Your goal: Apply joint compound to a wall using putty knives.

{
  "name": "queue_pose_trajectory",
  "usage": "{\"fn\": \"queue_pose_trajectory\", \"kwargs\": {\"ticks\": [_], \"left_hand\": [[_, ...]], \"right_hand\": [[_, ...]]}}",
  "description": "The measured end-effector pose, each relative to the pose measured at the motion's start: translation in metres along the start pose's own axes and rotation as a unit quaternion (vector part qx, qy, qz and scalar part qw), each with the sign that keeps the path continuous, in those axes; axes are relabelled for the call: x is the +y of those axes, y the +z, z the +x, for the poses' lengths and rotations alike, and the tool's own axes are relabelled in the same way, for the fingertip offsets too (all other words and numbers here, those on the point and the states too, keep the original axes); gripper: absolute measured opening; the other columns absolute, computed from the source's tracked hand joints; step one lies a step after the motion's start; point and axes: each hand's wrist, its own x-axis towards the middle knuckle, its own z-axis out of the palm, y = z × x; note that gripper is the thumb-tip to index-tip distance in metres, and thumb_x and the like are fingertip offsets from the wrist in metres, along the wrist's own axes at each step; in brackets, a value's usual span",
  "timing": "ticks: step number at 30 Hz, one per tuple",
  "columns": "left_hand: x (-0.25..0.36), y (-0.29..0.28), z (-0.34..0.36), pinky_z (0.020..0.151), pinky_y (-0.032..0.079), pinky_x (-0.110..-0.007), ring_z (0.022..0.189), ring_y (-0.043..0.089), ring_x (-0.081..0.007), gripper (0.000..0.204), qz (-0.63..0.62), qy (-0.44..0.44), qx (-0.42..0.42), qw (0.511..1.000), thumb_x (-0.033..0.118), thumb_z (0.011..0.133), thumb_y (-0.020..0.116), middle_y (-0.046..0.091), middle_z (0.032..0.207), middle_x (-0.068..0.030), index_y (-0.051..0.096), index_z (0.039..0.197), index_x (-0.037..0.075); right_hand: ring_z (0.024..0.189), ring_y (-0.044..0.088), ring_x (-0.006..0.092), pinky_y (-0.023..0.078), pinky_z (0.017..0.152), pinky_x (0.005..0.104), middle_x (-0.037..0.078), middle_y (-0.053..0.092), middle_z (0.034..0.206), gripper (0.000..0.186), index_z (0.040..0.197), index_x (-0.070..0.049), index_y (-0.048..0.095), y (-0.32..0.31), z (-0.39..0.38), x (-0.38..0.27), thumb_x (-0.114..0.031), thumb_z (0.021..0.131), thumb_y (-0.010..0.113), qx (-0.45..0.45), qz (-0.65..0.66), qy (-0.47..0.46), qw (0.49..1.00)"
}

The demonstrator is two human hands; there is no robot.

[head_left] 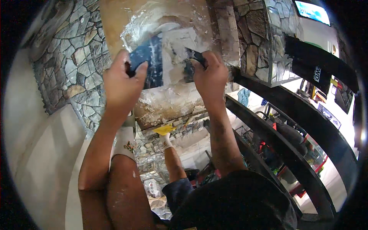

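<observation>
My left hand (122, 84) grips a wide blue plaster spreader (155, 50), its blade smeared with white paste and held flat over a plywood board (119, 17). My right hand (211, 78) grips a smaller dark scraper (189, 69) just to the right of it, also coated in paste. Between and behind the two tools lies a rough pale patch of plaster (174, 42), with more white smears along the upper and lower parts of the brown surface. Both blades are close to this patch; exact contact is partly hidden by my fingers.
Stone-patterned walls (80, 57) flank the board. Black curved slats (280, 145) run down the right, with a cluttered lower area beyond them. A lit screen (311, 10) is at top right. Below are my bare legs (126, 191), one sock-clad foot beside a yellow object (163, 129).
</observation>
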Motion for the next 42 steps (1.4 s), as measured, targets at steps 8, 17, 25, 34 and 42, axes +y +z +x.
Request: {"fn": "queue_pose_trajectory", "kwargs": {"ticks": [8,17,25,34,42], "left_hand": [[0.032,0.028,-0.017,0.064,0.046,-0.043,0.065,0.057,-0.0328,0.034,0.115,0.108,-0.070,0.985,0.017,0.073,0.064,0.059,0.076,-0.0114,0.050,0.103,0.007],[-0.004,0.043,0.007,0.055,0.046,-0.044,0.061,0.058,-0.0372,0.026,0.115,0.158,-0.056,0.979,0.012,0.073,0.062,0.059,0.069,-0.0176,0.050,0.093,0.003],[-0.010,0.035,0.012,0.055,0.046,-0.040,0.062,0.057,-0.0321,0.015,0.199,0.177,-0.039,0.963,0.009,0.068,0.059,0.058,0.073,-0.0127,0.052,0.081,0.006],[-0.020,0.022,-0.005,0.069,0.046,-0.033,0.074,0.052,-0.0201,0.007,0.199,0.474,-0.090,0.853,0.010,0.062,0.057,0.049,0.071,-0.0044,0.054,0.068,0.007],[-0.029,0.033,-0.011,0.082,0.044,-0.035,0.075,0.050,-0.0195,0.008,0.181,0.550,-0.102,0.809,0.011,0.061,0.057,0.046,0.070,-0.0032,0.055,0.067,0.006]], "right_hand": [[0.062,0.056,0.0356,0.042,0.056,0.0413,0.018,0.056,0.067,0.020,0.086,-0.001,0.047,0.012,-0.012,-0.014,-0.005,0.072,0.061,-0.009,0.125,0.146,0.981],[0.068,0.055,0.0410,0.041,0.059,0.0446,0.024,0.053,0.069,0.014,0.084,-0.001,0.046,0.015,-0.020,-0.043,-0.003,0.074,0.055,-0.021,0.167,0.125,0.978],[0.077,0.058,0.0214,0.043,0.069,0.0321,0.016,0.059,0.085,0.028,0.093,0.000,0.050,-0.022,-0.013,-0.029,0.001,0.069,0.062,-0.026,0.107,0.184,0.977],[0.070,0.053,0.0299,0.044,0.060,0.0365,0.011,0.058,0.075,0.034,0.089,-0.005,0.056,-0.044,-0.004,-0.031,0.011,0.059,0.051,-0.124,0.001,-0.148,0.981],[0.071,0.057,0.0304,0.045,0.060,0.0386,0.011,0.057,0.075,0.020,0.088,-0.009,0.056,-0.029,0.028,-0.008,0.001,0.070,0.057,-0.130,-0.052,-0.157,0.978]]}}
